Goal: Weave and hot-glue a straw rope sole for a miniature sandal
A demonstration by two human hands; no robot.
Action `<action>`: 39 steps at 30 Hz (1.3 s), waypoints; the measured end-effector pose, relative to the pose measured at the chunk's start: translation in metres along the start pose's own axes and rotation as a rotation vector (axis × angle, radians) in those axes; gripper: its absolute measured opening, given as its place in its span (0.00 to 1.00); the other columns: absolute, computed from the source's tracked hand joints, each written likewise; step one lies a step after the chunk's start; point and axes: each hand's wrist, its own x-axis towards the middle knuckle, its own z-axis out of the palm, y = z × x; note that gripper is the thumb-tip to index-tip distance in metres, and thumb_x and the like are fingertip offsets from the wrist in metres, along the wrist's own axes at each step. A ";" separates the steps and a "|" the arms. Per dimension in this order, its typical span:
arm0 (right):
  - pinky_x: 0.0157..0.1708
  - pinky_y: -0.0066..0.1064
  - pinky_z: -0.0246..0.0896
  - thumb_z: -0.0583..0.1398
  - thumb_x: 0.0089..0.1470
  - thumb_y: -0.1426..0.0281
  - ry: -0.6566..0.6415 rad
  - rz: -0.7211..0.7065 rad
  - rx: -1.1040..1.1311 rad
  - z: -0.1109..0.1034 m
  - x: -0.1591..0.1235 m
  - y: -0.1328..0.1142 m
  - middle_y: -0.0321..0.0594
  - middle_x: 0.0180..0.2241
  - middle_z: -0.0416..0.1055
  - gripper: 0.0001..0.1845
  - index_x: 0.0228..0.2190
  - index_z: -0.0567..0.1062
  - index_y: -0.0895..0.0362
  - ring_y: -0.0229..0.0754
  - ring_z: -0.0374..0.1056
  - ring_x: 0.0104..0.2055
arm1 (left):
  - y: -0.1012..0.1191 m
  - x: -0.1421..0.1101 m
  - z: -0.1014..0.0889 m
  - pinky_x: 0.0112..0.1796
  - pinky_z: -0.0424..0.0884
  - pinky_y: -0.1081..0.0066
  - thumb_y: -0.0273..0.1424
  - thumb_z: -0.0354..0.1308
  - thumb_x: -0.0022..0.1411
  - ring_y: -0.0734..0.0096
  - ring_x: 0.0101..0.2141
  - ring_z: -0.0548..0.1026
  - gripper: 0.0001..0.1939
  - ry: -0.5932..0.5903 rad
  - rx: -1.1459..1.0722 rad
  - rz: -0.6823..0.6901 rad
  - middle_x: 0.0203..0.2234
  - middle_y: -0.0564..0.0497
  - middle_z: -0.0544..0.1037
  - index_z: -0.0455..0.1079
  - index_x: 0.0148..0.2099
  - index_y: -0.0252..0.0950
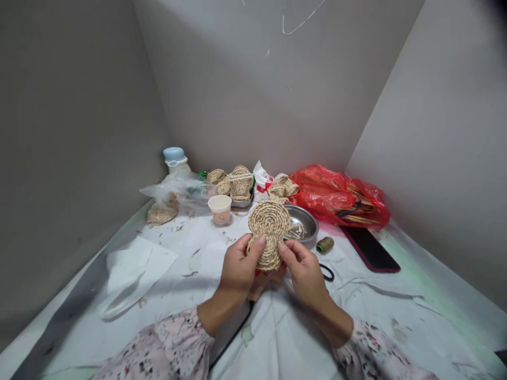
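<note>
I hold a woven straw piece (269, 228) upright above the table; it is made of two joined coiled discs, a larger one over a smaller one. My left hand (239, 266) grips its lower left edge, thumb on the front. My right hand (303, 272) pinches its lower right edge. Both hands are closed on it. Something red shows faintly beneath the piece, between my palms; I cannot make it out.
A steel bowl (307, 219) sits just behind the piece, beside a green thread spool (325, 244), black scissors handles (328, 272) and a dark phone (370, 249). Farther back are a red plastic bag (336, 195), a paper cup (220, 208), small woven baskets (233, 182), a clear bag (178, 191) and a bottle (175, 158). White paper (134, 264) lies left.
</note>
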 end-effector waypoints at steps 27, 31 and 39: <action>0.30 0.27 0.62 0.61 0.55 0.57 -0.016 -0.011 0.101 0.005 -0.004 -0.003 0.33 0.27 0.69 0.14 0.32 0.72 0.56 0.37 0.64 0.30 | 0.003 -0.004 0.003 0.30 0.68 0.73 0.39 0.61 0.55 0.70 0.28 0.71 0.13 -0.041 -0.113 -0.060 0.26 0.51 0.76 0.71 0.34 0.32; 0.27 0.27 0.60 0.62 0.54 0.57 0.006 -0.012 0.058 0.004 -0.005 0.000 0.32 0.24 0.66 0.15 0.27 0.70 0.56 0.37 0.61 0.27 | 0.006 -0.008 0.005 0.34 0.72 0.70 0.37 0.67 0.48 0.64 0.32 0.76 0.21 -0.061 -0.166 -0.133 0.32 0.46 0.80 0.73 0.42 0.30; 0.25 0.27 0.56 0.62 0.53 0.56 -0.009 -0.015 0.024 -0.001 -0.001 0.003 0.29 0.23 0.62 0.16 0.26 0.65 0.54 0.36 0.57 0.25 | 0.009 -0.006 0.007 0.33 0.73 0.70 0.34 0.67 0.46 0.65 0.31 0.77 0.18 -0.056 -0.180 -0.160 0.32 0.45 0.82 0.74 0.39 0.29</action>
